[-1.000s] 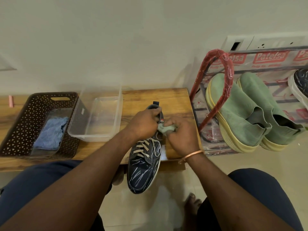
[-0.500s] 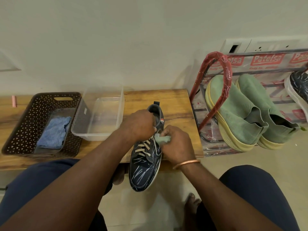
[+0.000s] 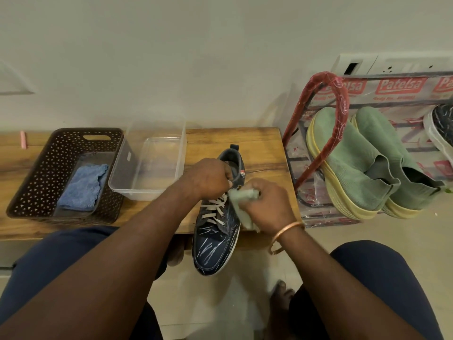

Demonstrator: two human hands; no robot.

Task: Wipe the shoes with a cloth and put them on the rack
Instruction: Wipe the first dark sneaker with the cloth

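Note:
A dark blue sneaker (image 3: 215,239) with pale laces is held toe-down over the front edge of the wooden bench (image 3: 264,148). My left hand (image 3: 208,177) grips its collar at the tongue. My right hand (image 3: 267,204) holds a pale green cloth (image 3: 242,200) against the shoe's right side. To the right stands the shoe rack (image 3: 328,99), its red frame wrapped in plastic, carrying a pair of green sock-style shoes (image 3: 362,163) and, at the frame's edge, part of a second dark blue sneaker (image 3: 441,128).
On the bench's left part sits a brown perforated basket (image 3: 36,173) with a blue cloth (image 3: 83,187) inside, and a clear plastic tub (image 3: 152,163) beside it. A small pink object (image 3: 23,139) lies far left. My knees and a bare foot (image 3: 282,293) are below.
My right hand with the green cloth has slid from the shoe's collar down along its right side toward the toe. My left hand keeps its hold on the collar.

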